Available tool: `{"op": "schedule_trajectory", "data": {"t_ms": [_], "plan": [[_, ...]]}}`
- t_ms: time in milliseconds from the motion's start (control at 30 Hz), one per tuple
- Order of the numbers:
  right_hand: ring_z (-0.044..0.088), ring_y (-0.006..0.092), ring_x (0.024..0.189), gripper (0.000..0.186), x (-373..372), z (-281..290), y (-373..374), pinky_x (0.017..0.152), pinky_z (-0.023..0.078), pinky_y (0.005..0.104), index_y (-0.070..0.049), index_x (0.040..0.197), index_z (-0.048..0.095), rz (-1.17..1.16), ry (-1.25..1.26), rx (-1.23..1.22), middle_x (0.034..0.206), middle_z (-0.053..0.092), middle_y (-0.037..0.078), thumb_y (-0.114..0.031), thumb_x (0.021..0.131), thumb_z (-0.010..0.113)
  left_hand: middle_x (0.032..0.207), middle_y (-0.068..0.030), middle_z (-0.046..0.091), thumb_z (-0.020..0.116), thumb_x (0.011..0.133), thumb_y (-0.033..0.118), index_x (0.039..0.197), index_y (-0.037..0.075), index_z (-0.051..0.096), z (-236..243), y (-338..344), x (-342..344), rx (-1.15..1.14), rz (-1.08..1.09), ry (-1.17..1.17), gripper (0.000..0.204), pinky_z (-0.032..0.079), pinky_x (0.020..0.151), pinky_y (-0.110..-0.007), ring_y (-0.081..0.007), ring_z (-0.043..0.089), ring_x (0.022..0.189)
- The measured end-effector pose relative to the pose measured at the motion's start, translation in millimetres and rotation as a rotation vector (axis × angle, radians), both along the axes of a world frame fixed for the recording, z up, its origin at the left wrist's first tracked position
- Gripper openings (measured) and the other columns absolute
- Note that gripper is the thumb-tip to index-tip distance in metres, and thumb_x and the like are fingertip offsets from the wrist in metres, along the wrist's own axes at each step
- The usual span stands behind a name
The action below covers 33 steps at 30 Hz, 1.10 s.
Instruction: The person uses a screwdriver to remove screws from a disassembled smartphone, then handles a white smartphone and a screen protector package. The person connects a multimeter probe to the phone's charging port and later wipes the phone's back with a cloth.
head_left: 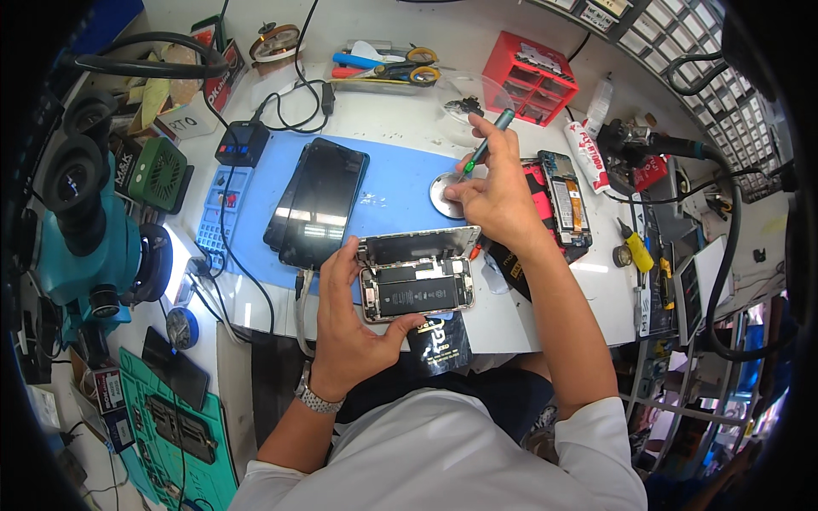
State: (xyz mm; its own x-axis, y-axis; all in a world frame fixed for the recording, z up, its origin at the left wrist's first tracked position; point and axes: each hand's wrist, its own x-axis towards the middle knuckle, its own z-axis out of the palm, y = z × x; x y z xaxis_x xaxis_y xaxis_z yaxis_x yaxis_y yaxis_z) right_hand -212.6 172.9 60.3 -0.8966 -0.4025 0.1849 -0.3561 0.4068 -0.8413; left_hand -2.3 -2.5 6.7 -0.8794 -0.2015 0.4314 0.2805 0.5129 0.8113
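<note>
My left hand [351,341] grips an opened phone [417,294] by its left end and lower edge. The phone's screen is tilted up along the far side, so the black battery and inner parts show. A slim teal-green screwdriver [492,136] is held in my right hand [504,200], its tip pointing down at a small round metal dish [441,203]. Fingers of that hand touch the dish's right side; whether a screw is at the tip is too small to tell. Right of the hand lies another opened phone [564,200]. Two dark phones [319,204] lie stacked left of the dish.
A blue mat [396,166] covers the bench's middle. The teal microscope [94,247] stands at left, beside a green box-like device [153,175]. At the back are a tray of scissors and tools [383,68] and a red drawer box [532,77]. Cables cross the mat's left side.
</note>
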Motion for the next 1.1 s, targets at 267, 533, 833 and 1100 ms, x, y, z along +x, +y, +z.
{"op": "schedule_trajectory", "data": {"t_ms": [267,533,833,1100], "plan": [[0.065,0.0100,0.087,0.063,31,17,23,0.075,0.055,0.0276,-0.010,0.163,0.045,-0.056,0.052,-0.548,0.110,0.059,0.007,0.008,0.103,0.055,0.151,-0.0261,0.049,0.103,0.077,0.029,0.167,-0.006,0.030,-5,2,0,0.033,0.021,0.044,0.121,0.053,0.113,-0.045,-0.0369,0.061,0.133],[0.065,0.0072,0.070,0.015,124,34,30,0.062,0.052,0.0280,0.004,0.108,0.069,-0.022,-0.335,-0.053,0.081,0.075,0.008,-0.002,0.096,0.075,0.153,-0.0225,0.049,0.104,0.075,0.037,0.168,-0.009,0.030,1,0,0,-0.053,0.029,-0.007,0.127,0.050,0.117,-0.045,-0.0321,0.059,0.135],[0.072,0.0453,0.067,0.021,123,5,13,0.068,0.057,0.0505,0.005,0.106,0.066,-0.031,-0.208,0.255,0.073,0.070,0.026,0.001,0.086,0.067,0.151,-0.0224,0.049,0.105,0.074,0.039,0.168,-0.009,0.030,2,-1,-1,-0.052,0.021,-0.005,0.129,0.050,0.116,-0.044,-0.0325,0.060,0.134],[0.074,0.0311,0.062,0.016,125,4,11,0.060,0.053,0.0403,0.004,0.106,0.067,-0.055,-0.175,0.290,0.071,0.071,0.020,0.003,0.089,0.066,0.148,-0.0248,0.051,0.103,0.075,0.034,0.169,-0.007,0.030,0,0,-3,-0.038,0.023,0.025,0.126,0.052,0.111,-0.045,-0.0360,0.061,0.130]]}}
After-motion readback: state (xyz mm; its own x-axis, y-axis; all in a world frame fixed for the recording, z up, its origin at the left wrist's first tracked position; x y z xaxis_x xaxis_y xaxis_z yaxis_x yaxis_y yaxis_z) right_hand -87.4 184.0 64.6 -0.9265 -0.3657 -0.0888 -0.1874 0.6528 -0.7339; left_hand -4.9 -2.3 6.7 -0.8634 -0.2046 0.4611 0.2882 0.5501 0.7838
